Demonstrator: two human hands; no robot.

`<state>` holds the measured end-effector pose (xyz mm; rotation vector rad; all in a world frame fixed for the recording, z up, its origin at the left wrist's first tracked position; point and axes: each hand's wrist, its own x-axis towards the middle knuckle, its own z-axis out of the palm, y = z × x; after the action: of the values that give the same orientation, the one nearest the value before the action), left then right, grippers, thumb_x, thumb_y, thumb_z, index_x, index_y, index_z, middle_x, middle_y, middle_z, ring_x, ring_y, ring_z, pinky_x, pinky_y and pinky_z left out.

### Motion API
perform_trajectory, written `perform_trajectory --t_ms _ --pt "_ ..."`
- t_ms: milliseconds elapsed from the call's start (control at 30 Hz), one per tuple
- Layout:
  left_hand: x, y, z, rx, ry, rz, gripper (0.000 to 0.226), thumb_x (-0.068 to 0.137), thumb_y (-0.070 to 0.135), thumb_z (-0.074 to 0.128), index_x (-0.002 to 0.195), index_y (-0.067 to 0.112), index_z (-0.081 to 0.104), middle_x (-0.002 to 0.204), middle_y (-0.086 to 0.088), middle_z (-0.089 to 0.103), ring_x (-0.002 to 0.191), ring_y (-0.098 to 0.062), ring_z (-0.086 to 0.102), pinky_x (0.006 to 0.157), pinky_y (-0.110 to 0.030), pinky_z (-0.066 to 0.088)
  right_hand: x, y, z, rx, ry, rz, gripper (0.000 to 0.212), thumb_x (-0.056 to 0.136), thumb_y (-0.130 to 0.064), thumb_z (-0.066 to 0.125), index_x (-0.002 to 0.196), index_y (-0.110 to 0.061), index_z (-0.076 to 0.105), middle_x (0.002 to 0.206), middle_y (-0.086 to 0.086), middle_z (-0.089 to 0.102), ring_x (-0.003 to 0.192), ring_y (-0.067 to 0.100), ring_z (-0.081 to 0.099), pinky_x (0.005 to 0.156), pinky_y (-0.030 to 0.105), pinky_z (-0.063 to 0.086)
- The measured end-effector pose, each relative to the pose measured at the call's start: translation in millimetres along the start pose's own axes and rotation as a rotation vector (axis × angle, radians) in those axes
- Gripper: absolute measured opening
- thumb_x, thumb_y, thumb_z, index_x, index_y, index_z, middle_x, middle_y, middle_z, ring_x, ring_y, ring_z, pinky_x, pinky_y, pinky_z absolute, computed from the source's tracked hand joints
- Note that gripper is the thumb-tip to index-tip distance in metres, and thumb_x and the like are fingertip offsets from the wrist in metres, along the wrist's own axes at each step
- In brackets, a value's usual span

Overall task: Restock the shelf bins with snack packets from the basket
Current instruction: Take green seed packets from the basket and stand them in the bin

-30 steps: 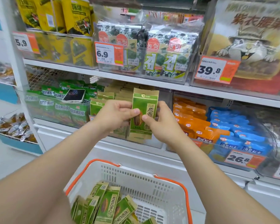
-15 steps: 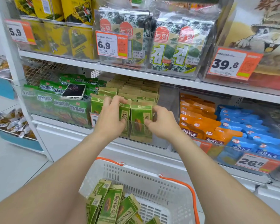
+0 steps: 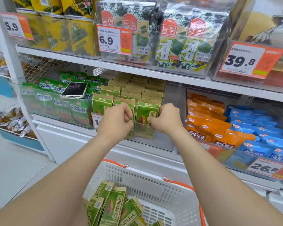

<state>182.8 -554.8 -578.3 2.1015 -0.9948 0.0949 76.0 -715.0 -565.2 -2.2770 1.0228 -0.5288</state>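
A clear shelf bin (image 3: 173, 101) on the middle shelf holds rows of green sunflower-seed packets. The front packet (image 3: 146, 115) stands upright between my hands. My left hand (image 3: 116, 121) has curled fingers on the packets just left of it, at the bin's front wall. My right hand (image 3: 167, 119) pinches the front packet's right edge. Below, a white basket (image 3: 155, 181) with orange handles holds several more green packets (image 3: 112, 206).
A phone (image 3: 74, 90) lies on green snack bags (image 3: 55, 101) in the left bin. Orange bags (image 3: 206, 121) and blue bags (image 3: 255, 128) fill the right bin. Seaweed packs (image 3: 178, 44) stand on the shelf above. A low tub of wrapped snacks (image 3: 10, 121) sits at far left.
Both hands lowered the green packet from above the bin into the bin's front row. It now stands upright there, and my fingers have curled tighter around the front packets.
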Motion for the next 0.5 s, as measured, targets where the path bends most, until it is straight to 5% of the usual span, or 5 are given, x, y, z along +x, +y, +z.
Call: perform_trajectory --t_ms 167,333,500 --pt "-1 -2 -2 0.012 -0.008 -0.008 0.019 0.081 0.012 0.073 0.076 0.028 0.065 0.071 0.011 0.066 0.07 -0.004 0.062 0.072 -0.032 0.056 -11 -4 -1 -0.055 0.019 -0.03 0.026 0.076 -0.029 0.087 0.078 -0.01 0.07 0.081 0.001 0.067 0.075 0.012 0.056 0.047 0.022 0.037" --pt "-5 -3 -5 0.001 -0.032 -0.052 0.018 0.084 0.015 0.078 0.076 0.027 0.067 0.07 0.01 0.067 0.069 -0.004 0.063 0.064 -0.024 0.049 -18 -7 -3 -0.024 0.113 0.018 0.037 0.07 -0.025 0.089 0.082 0.004 0.07 0.083 0.012 0.072 0.073 0.013 0.058 0.06 0.038 0.055" --pt "-12 -6 -11 -0.009 -0.1 -0.117 0.013 0.087 0.026 0.078 0.078 0.025 0.07 0.064 0.008 0.068 0.067 -0.007 0.065 0.064 -0.025 0.049 -19 -8 2 -0.001 0.068 0.01 0.038 0.072 -0.036 0.09 0.089 -0.009 0.068 0.084 -0.001 0.068 0.083 0.015 0.061 0.048 0.022 0.036"
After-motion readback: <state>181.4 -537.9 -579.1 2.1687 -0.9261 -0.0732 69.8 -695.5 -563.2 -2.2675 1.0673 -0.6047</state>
